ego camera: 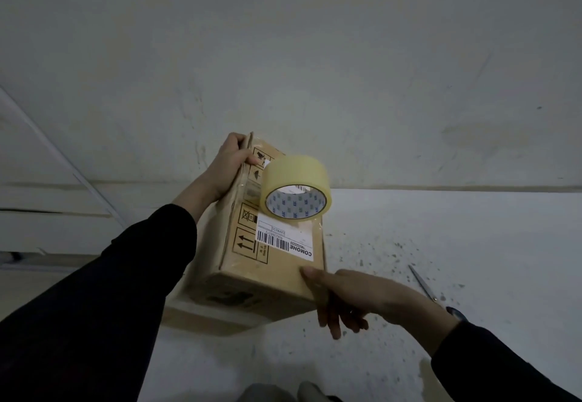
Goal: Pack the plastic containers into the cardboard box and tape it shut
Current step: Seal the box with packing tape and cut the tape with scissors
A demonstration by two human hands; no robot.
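A closed cardboard box (252,278) with a white shipping label stands tilted on its end on the pale floor. A roll of yellowish tape (294,186) sits against its upper face, a strip of tape running down the box. My left hand (228,165) grips the box's far top edge, thumb on the face. My right hand (349,294) holds the near right corner, thumb pressed on the top face and fingers down the side. No plastic containers are visible; the box's contents are hidden.
Scissors (425,288) lie on the speckled floor to the right, partly behind my right wrist. A pale wall (315,55) rises just behind the box. A white panel or door edge (47,149) slants at the left.
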